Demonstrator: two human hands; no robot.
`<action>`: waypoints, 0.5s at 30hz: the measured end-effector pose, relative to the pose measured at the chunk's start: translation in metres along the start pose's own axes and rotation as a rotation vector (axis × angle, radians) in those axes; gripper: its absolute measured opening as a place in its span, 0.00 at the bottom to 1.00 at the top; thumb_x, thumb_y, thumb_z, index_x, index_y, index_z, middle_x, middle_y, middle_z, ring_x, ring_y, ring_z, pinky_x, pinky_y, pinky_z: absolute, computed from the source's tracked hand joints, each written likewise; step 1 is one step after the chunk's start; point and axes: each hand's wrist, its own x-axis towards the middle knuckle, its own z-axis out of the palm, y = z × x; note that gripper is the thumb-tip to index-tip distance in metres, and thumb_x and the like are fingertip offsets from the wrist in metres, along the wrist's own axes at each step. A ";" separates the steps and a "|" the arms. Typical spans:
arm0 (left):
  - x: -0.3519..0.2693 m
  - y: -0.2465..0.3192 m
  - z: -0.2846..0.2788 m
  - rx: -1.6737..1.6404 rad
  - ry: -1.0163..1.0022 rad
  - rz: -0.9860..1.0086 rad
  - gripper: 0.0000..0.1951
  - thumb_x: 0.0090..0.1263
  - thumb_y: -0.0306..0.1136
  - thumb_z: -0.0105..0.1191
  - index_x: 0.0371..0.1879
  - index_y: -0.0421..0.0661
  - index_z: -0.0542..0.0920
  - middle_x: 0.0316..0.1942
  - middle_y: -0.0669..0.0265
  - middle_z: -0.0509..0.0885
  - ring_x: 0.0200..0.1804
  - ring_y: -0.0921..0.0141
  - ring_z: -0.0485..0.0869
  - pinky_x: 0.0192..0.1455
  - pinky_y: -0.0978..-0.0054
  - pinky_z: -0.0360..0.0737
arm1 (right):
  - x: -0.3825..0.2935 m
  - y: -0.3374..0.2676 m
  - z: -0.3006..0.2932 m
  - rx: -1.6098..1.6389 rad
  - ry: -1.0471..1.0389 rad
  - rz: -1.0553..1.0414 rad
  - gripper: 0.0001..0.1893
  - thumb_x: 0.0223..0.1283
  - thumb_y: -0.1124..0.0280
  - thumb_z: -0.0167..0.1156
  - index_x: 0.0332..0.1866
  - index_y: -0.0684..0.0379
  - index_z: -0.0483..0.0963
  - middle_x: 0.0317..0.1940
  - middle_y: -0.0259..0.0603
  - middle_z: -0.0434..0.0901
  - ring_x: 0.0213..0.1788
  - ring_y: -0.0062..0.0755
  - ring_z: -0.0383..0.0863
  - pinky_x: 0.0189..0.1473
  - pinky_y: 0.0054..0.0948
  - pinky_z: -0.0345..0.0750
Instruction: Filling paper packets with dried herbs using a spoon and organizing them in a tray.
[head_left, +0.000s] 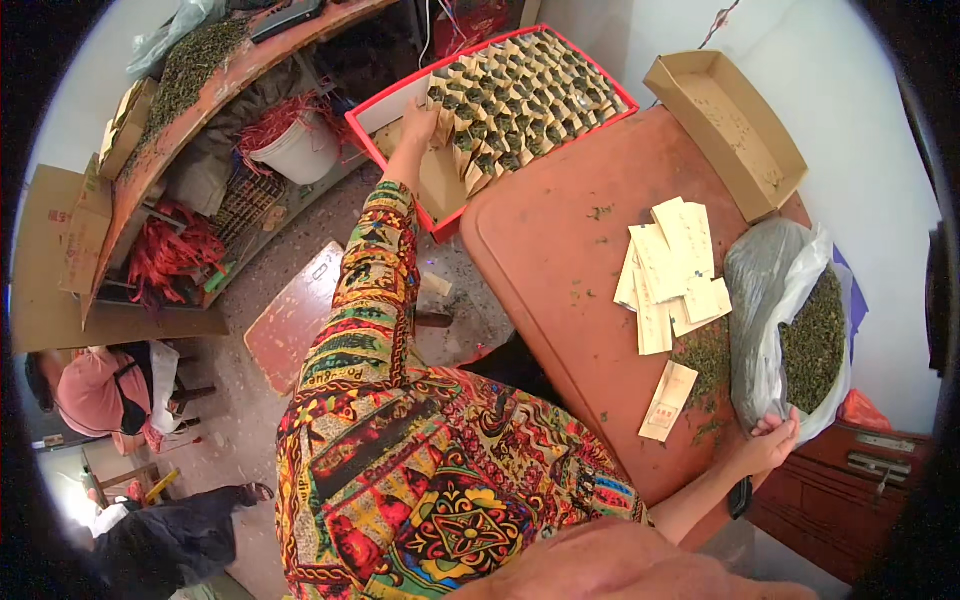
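My left hand (421, 126) reaches into a red-rimmed box (592, 129), against the near end of rows of small paper packets (504, 120). These stand upright, their open tops filled with dark green dried leaf. Whether the fingers grip a packet is hard to see. At the right, my right hand (776, 435) pinches the rim of a plastic bag (765, 315) holding loose dried leaf (814, 345). Between the hands, a pile of flat paper packets (667, 262) lies on the reddish-brown table (555, 225). One single packet (667, 401) with a red stamp lies nearer me.
An open cardboard box (739, 127) rests at the table's far right corner. Leaf crumbs (705, 367) are scattered beside the bag. A wooden stool (296, 315) stands left of me. Beyond it, a curved bench (217, 82) bears more leaf. Another person (105, 390) sits at far left.
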 end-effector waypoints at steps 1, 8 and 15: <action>-0.014 0.010 0.001 -0.055 -0.113 -0.051 0.35 0.65 0.25 0.52 0.74 0.43 0.61 0.64 0.50 0.74 0.60 0.59 0.78 0.54 0.64 0.78 | -0.002 -0.003 -0.002 -0.011 0.011 -0.004 0.16 0.77 0.63 0.48 0.56 0.62 0.77 0.24 0.27 0.73 0.23 0.13 0.64 0.24 0.16 0.60; -0.051 0.015 -0.039 -0.233 -0.066 0.066 0.29 0.68 0.27 0.55 0.69 0.41 0.66 0.63 0.57 0.74 0.57 0.67 0.78 0.43 0.69 0.85 | -0.001 -0.004 0.003 0.018 -0.085 -0.095 0.16 0.78 0.64 0.47 0.56 0.61 0.78 0.25 0.28 0.75 0.24 0.14 0.66 0.25 0.16 0.61; -0.289 0.172 -0.020 -0.606 -0.781 0.293 0.17 0.67 0.23 0.60 0.55 0.43 0.77 0.47 0.64 0.83 0.47 0.68 0.84 0.54 0.68 0.83 | -0.014 -0.011 -0.022 -0.042 -0.021 -0.167 0.16 0.78 0.63 0.48 0.56 0.59 0.78 0.27 0.28 0.77 0.26 0.14 0.69 0.26 0.16 0.63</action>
